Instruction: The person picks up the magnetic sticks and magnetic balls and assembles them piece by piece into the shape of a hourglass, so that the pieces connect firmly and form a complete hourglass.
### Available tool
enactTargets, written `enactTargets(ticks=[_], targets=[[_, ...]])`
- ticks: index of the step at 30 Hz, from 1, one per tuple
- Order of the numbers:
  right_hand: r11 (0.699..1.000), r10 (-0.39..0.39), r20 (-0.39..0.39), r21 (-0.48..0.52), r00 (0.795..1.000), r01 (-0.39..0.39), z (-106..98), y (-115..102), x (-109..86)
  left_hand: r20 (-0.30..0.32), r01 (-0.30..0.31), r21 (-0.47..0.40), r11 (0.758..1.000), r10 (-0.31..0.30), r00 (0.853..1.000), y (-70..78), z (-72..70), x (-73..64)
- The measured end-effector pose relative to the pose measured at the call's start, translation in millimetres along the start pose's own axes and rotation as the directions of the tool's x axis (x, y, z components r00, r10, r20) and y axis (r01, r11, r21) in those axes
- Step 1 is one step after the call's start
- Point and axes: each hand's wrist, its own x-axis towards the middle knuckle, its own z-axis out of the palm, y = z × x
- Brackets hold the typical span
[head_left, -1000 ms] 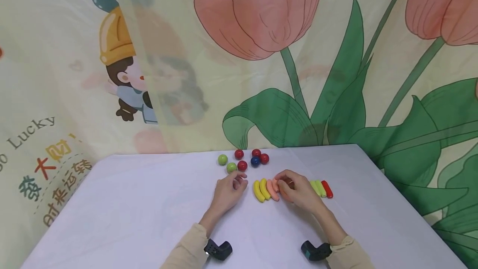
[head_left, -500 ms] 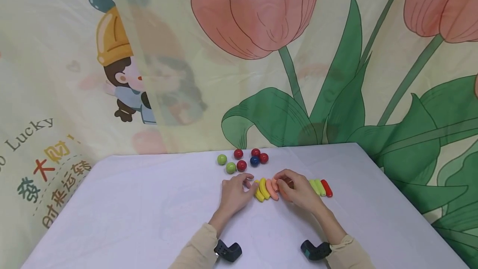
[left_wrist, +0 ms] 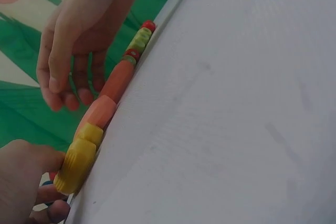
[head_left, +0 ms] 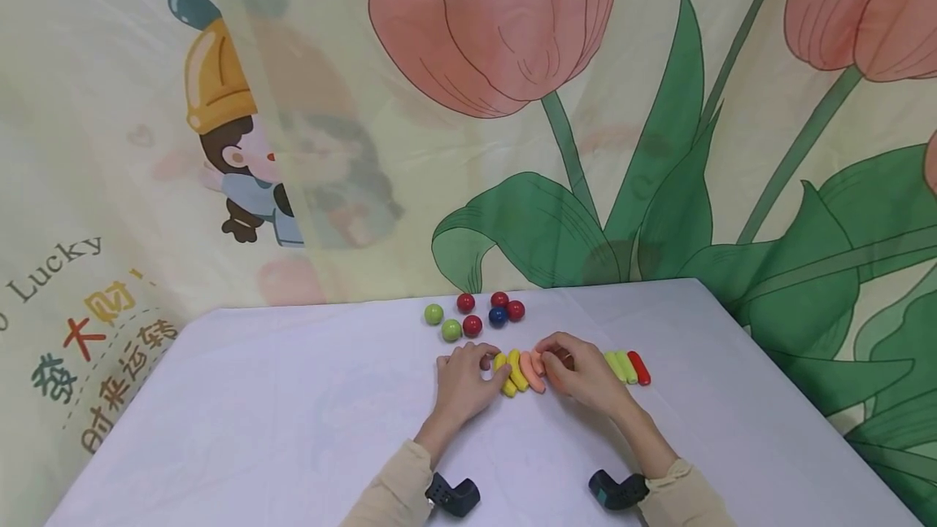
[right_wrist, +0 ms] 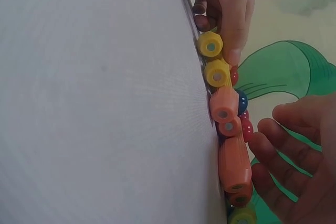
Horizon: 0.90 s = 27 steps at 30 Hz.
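Curved toy fruit pieces lie side by side in a row on the table. At its left end my left hand [head_left: 464,381] pinches the outermost yellow toy banana [head_left: 508,388] with thumb and fingers, and a second yellow toy banana [head_left: 518,371] lies against it. Salmon-orange curved pieces [head_left: 532,372] follow, some hidden behind my right hand [head_left: 586,376]. That hand hovers beside them with loosely bent fingers, apart from the pieces in the right wrist view. Light green pieces [head_left: 621,367] and a red piece [head_left: 639,368] end the row on the right.
Behind the row stand several balls: green balls [head_left: 451,330], red balls [head_left: 472,325] and one blue ball [head_left: 498,316]. A white cloth [head_left: 293,413] covers the table, whose back edge meets a printed curtain [head_left: 351,145]. Both wrists wear black devices [head_left: 454,496].
My left hand has moved right, from beside the row onto the leftmost yellow toy banana. The right hand stays nearly still, and the balls and row look unchanged.
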Motion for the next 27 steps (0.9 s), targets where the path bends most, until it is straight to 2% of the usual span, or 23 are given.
enactTargets(ticks=[12,17,24,27], targets=[[1.000,0.001,-0.006,0.003,1.000,-0.001,1,1,-0.3,-0.032,0.021,-0.119,0.993,-0.025,0.999,-3.5,-2.9,-1.0],[1.000,0.015,-0.005,0.017,1.000,-0.015,2,2,-0.4,-0.018,0.024,-0.194,0.981,-0.028,0.999,-5.8,-11.1,-4.5],[0.999,0.032,0.002,0.018,0.999,-0.032,5,2,-0.1,0.045,0.072,-0.283,0.956,-0.062,0.997,-13.7,-21.3,-10.5],[0.999,0.036,-0.001,0.019,0.999,-0.036,5,1,-0.4,0.040,0.059,-0.300,0.952,-0.049,0.998,-17.7,-24.0,-12.3]])
